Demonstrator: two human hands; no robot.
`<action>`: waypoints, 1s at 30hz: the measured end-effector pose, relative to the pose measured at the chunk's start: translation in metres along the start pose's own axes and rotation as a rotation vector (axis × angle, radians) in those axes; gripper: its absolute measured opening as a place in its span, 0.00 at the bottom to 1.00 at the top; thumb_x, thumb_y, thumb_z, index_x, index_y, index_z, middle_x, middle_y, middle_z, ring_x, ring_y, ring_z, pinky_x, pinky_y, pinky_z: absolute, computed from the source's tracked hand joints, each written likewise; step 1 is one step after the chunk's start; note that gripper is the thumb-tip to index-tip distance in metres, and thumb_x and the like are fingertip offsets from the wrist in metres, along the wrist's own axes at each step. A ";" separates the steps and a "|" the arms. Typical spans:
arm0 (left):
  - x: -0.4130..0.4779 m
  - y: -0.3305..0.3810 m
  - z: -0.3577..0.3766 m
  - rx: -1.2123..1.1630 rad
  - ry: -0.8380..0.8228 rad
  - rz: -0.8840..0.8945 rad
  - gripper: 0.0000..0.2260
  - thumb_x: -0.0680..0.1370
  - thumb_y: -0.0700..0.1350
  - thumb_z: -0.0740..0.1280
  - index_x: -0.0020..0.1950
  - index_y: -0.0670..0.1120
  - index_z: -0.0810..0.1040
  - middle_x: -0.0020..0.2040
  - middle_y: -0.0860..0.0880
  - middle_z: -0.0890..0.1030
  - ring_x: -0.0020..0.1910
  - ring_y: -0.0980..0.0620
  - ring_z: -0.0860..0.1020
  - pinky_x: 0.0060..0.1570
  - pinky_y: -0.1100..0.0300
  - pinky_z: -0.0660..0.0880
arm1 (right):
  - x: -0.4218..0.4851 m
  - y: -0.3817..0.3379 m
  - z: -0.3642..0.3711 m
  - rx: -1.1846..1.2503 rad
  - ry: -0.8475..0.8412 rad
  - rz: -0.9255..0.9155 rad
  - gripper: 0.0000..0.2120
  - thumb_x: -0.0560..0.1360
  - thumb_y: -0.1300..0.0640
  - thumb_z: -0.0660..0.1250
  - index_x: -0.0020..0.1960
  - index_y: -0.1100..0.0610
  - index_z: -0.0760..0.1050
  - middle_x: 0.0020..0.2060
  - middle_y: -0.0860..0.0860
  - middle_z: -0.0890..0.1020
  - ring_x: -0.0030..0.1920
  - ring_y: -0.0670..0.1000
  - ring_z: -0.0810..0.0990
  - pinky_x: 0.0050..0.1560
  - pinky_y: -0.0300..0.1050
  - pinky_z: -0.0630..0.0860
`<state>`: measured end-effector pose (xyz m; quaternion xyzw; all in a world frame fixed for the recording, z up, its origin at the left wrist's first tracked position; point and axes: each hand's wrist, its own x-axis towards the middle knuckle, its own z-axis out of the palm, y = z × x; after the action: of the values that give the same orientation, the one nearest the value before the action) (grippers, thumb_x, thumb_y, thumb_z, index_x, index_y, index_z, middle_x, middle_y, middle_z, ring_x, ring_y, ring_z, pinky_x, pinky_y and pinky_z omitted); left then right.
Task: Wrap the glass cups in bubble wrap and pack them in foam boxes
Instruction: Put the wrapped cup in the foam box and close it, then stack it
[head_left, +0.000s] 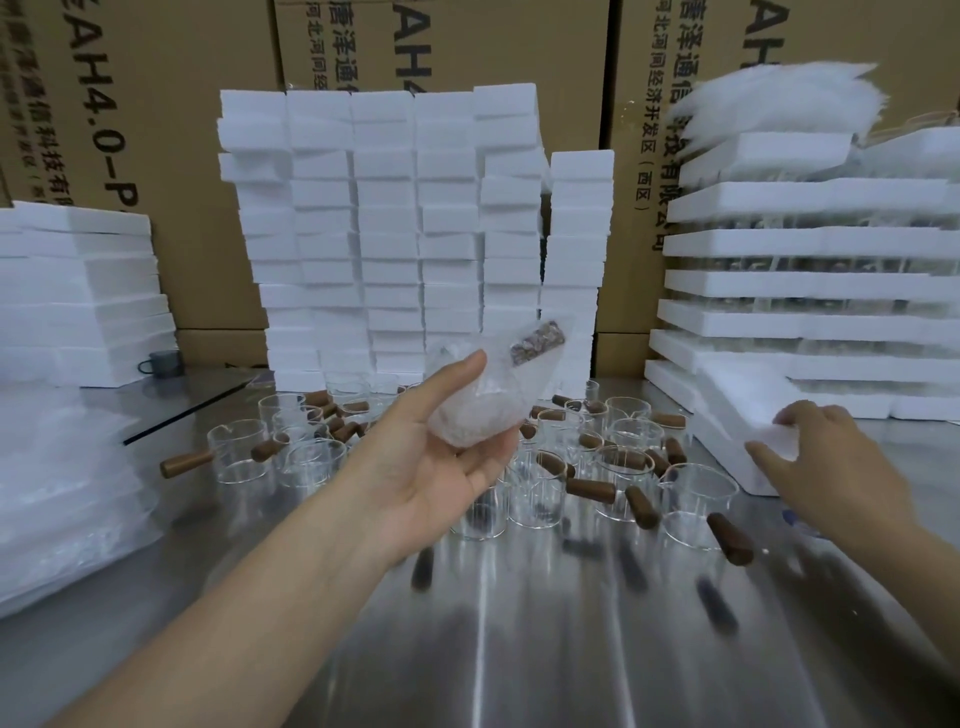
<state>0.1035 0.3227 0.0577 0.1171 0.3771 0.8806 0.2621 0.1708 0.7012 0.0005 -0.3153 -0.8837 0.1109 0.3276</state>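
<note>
My left hand (441, 457) is raised palm-up over the table and holds a glass cup wrapped in bubble wrap (483, 395); the cup's brown wooden handle (537, 344) shows through the wrap at its upper right. My right hand (821, 457) grips the near corner of a white foam box (737, 410) that lies tilted on the table at the right. Several bare glass cups with wooden handles (618, 467) stand crowded on the metal table below and behind my left hand.
Tall stacks of white foam boxes (415, 234) rise behind the cups, with more foam stacks at the left (78, 291) and right (810, 291). A pile of bubble wrap sheets (62, 493) lies at the left. Cardboard cartons (171, 104) form the back wall.
</note>
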 end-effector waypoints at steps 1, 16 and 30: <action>0.000 0.000 0.000 0.027 0.021 0.013 0.33 0.66 0.46 0.84 0.70 0.45 0.79 0.58 0.39 0.87 0.55 0.43 0.85 0.48 0.53 0.83 | -0.001 -0.002 0.000 0.011 0.010 -0.003 0.17 0.81 0.42 0.65 0.65 0.51 0.71 0.58 0.51 0.74 0.21 0.47 0.81 0.43 0.56 0.83; 0.000 0.020 0.000 0.270 0.240 0.457 0.24 0.74 0.61 0.77 0.68 0.56 0.81 0.63 0.53 0.85 0.54 0.52 0.78 0.48 0.58 0.71 | -0.086 -0.118 -0.069 0.658 0.149 -0.766 0.13 0.80 0.47 0.63 0.38 0.50 0.72 0.36 0.46 0.76 0.38 0.50 0.74 0.36 0.38 0.66; -0.001 0.016 -0.005 0.831 -0.090 0.381 0.26 0.69 0.59 0.82 0.64 0.56 0.82 0.57 0.56 0.88 0.54 0.58 0.86 0.49 0.65 0.79 | -0.109 -0.103 -0.075 0.227 -0.510 -0.870 0.26 0.75 0.30 0.63 0.38 0.51 0.81 0.34 0.46 0.82 0.35 0.51 0.79 0.34 0.44 0.74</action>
<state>0.0962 0.3094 0.0657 0.3177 0.6584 0.6810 0.0423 0.2338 0.5516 0.0434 0.1560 -0.9672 0.1331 0.1500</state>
